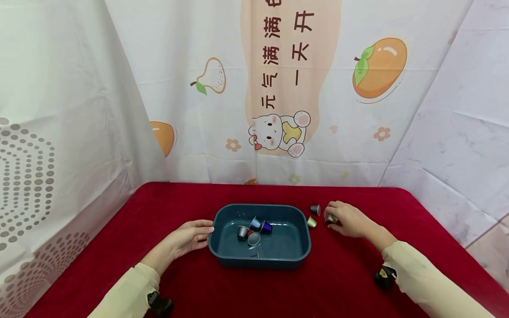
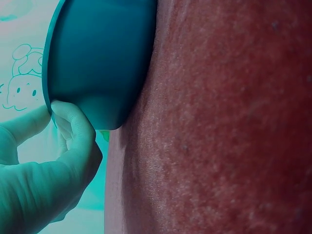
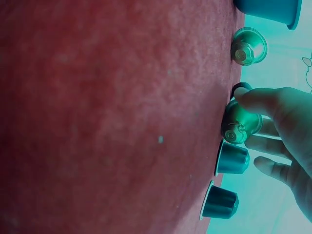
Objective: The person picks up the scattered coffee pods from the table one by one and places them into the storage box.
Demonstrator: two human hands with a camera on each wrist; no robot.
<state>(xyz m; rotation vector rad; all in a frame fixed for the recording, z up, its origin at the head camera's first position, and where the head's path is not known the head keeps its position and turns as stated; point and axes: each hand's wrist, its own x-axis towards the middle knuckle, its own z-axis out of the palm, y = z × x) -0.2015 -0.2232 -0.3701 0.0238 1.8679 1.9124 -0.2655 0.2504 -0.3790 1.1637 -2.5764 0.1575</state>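
Pinched the left end of a dark teal, rounded-rectangular, glossy tray (image 1: 282,245) at the rim with the left hand (image 1: 187,238), using thumb and fingertips. Curled the right hand (image 1: 350,219) round a pale green, metallic, cup-shaped capsule (image 3: 242,121) to the right of the tray, with thumb on one side and fingers on the other; could not tell how firmly.

Had inside the tray, left of its middle, a loose cluster: a silver capsule (image 1: 242,232), a steel-blue capsule (image 1: 256,224), a deep blue capsule (image 1: 267,227), a red capsule (image 1: 250,232) mostly hidden among them, and a grey-lidded capsule (image 1: 253,239) with its round face up. Could not make out a small pale shape (image 1: 256,254) near the front wall.

Saw a second pale green capsule (image 1: 312,222) just beside the tray's right wall, a dark grey capsule (image 1: 315,210) behind it, and, in the right wrist view, two dark capsules (image 3: 234,159) past the gripped one, rims down.

Wore cream sleeves (image 1: 433,278). Had everything on a desk (image 1: 195,287) under dark red cloth, before a white curtain (image 1: 230,110) printed with fruit and Chinese characters.
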